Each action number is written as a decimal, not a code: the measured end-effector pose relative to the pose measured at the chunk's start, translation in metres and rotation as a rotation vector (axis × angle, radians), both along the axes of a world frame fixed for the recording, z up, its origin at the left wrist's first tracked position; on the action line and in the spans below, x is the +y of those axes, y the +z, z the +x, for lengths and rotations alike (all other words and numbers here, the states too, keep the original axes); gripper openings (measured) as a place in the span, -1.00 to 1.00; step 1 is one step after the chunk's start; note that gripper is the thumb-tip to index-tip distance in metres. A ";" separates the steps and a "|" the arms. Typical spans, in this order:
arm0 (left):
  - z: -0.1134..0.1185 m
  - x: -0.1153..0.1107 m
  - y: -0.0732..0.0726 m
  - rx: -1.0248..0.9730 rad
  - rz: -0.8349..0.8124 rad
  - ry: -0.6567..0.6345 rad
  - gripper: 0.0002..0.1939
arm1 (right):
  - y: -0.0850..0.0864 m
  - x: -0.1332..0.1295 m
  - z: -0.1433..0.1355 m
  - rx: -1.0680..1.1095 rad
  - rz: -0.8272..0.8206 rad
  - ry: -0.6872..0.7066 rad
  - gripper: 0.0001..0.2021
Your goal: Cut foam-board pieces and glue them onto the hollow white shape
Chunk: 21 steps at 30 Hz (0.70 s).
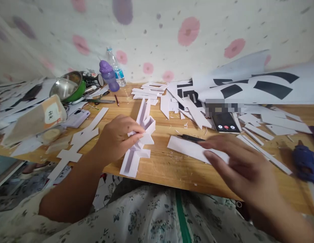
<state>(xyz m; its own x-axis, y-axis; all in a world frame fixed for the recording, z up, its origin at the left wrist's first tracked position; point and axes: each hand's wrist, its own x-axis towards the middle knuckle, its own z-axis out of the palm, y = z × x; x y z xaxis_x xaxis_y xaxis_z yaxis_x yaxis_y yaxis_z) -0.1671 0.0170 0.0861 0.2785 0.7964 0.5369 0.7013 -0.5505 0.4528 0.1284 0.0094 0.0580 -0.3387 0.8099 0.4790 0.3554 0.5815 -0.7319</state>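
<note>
My left hand [120, 136] is closed in a pinch at the middle of a white foam-board frame [131, 163], a channel-like shape with raised side walls standing on the wooden table. The fingers hide part of the frame. My right hand [238, 165], slightly blurred, hovers over a flat white foam-board strip [179, 145], its thumb and index finger apart. Lying across the strip's far edge is a slim black pen-like tool [191, 138], whose near end meets or passes behind my index fingertip.
White foam-board offcuts [197, 111] litter the table's back. A phone [225, 122] and a blue glue gun [306, 162] lie at right. A purple cup [110, 76], a water bottle [118, 72], a green pan [78, 87] and a cut-out white shape [78, 145] are at left.
</note>
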 end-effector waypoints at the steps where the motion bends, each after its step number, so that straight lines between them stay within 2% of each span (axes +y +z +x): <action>1: 0.001 0.002 -0.001 0.026 0.001 -0.023 -0.88 | 0.005 0.008 -0.024 -0.030 0.104 0.052 -0.80; 4: 0.004 0.005 -0.003 0.065 -0.035 -0.067 -0.86 | 0.018 0.030 -0.069 -0.076 0.174 0.199 -0.88; 7: 0.006 0.005 -0.005 0.029 -0.104 -0.076 -0.86 | 0.021 0.042 -0.088 -0.167 0.130 0.292 -0.90; 10: 0.006 0.006 -0.008 0.022 -0.113 -0.073 -0.86 | 0.015 0.045 -0.098 -0.186 0.112 0.278 -0.92; 16: 0.005 0.006 -0.013 0.171 0.015 -0.059 -0.86 | -0.001 0.045 -0.102 -0.225 0.141 0.220 -0.94; 19: -0.004 0.005 -0.018 0.062 0.097 -0.082 -0.90 | -0.008 0.046 -0.102 -0.194 0.148 0.212 -0.94; 21: -0.013 0.003 -0.025 -0.038 0.118 -0.043 -0.86 | -0.012 0.046 -0.102 -0.170 0.145 0.207 -0.93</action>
